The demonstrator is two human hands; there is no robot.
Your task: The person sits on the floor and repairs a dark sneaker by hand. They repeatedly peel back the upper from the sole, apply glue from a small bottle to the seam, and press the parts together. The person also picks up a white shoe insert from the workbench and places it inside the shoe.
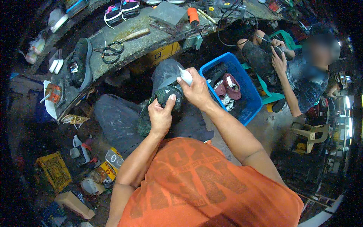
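Over my lap, my left hand [162, 115] grips a dark green-black shoe [168, 95], its thumb pressed along the upper. Close above it, my right hand [196, 90] is wrapped round a small white squeeze bottle [185, 76]. The bottle's thin nozzle points up and away from me, toward the far left. Part of the shoe is covered by my fingers and wrist, so its full outline is hidden. Whether the bottle touches the shoe, I cannot tell.
A worn workbench [166, 34] holds a black sneaker [80, 63], scissors [112, 52] and an orange cylinder [193, 16]. To my right, a blue crate [247, 120] contains maroon clogs [231, 86]. Beyond it, a seated person [302, 75] handles a dark shoe. A yellow crate [56, 172] lies at lower left.
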